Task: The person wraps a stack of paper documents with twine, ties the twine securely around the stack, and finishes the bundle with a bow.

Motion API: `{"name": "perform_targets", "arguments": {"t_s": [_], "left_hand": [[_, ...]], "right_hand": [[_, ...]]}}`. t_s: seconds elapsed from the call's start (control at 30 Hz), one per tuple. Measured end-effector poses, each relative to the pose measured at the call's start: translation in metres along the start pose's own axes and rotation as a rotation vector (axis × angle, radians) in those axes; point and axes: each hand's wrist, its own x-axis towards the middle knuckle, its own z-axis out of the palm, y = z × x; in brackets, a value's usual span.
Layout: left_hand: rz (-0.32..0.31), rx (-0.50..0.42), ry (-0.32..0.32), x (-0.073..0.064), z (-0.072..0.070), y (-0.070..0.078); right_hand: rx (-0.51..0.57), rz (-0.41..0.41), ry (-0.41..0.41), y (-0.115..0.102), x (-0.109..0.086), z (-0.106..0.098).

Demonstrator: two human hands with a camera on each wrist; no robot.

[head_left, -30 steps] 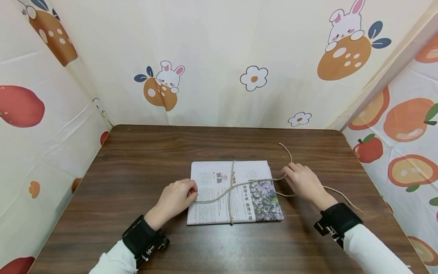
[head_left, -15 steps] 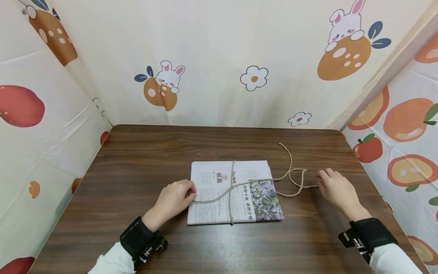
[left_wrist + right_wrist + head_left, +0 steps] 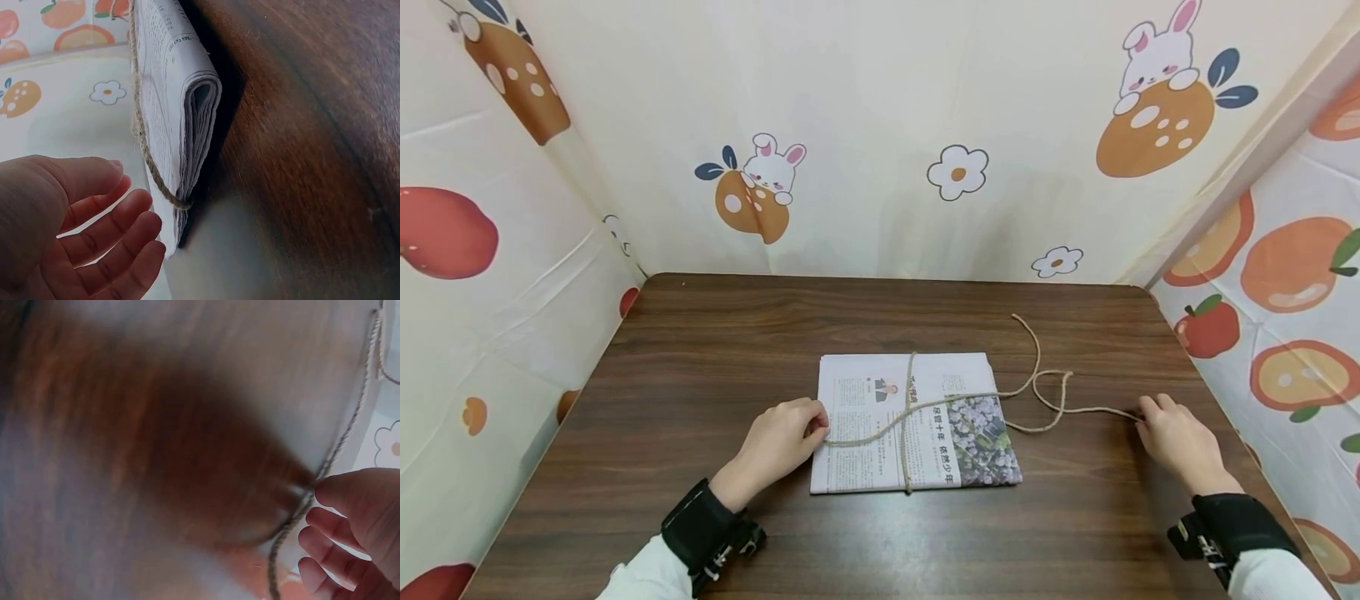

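Observation:
A folded newspaper stack (image 3: 865,462) lies on the table, with a thin twine rope (image 3: 951,398) crossed over its top. My left hand (image 3: 781,437) is beside the stack's left edge. In the left wrist view, its fingers (image 3: 119,231) are loosely curled, holding nothing, apart from the rope (image 3: 150,164) that wraps around the stack's edge. Out to the right, my right hand (image 3: 1180,442) pinches a tail of the rope between thumb and fingers. The right wrist view shows the thumb tip pressed at the rope (image 3: 350,428), which runs on past the fingers.
Between stack and right hand, the rope forms a small loose loop (image 3: 1051,386) on the wooden table (image 3: 737,325). Another rope end (image 3: 1024,323) points toward the back edge. Printed curtains (image 3: 865,100) enclose the table at the back and sides.
My right hand has moved right and toward the near side, away from the stack, along the rope tail, which is now laid out straighter. The left hand has hardly moved.

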Motion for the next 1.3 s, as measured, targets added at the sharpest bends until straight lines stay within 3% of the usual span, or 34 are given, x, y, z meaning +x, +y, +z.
{"name": "perform_targets", "arguments": {"t_s": [0.57, 0.97, 1.3], "left_hand": [[-0.007, -0.010, -0.003, -0.003, 0.002, 0.000], [-0.003, -0.010, -0.008, -0.005, 0.002, -0.001], [0.008, -0.011, 0.000, -0.004, 0.000, 0.000]], "right_hand": [[-0.003, 0.040, 0.042, 0.003, -0.004, 0.006], [0.024, 0.027, 0.338, 0.001, 0.017, -0.031], [0.009, -0.045, 0.496, -0.015, 0.050, -0.080]]}}
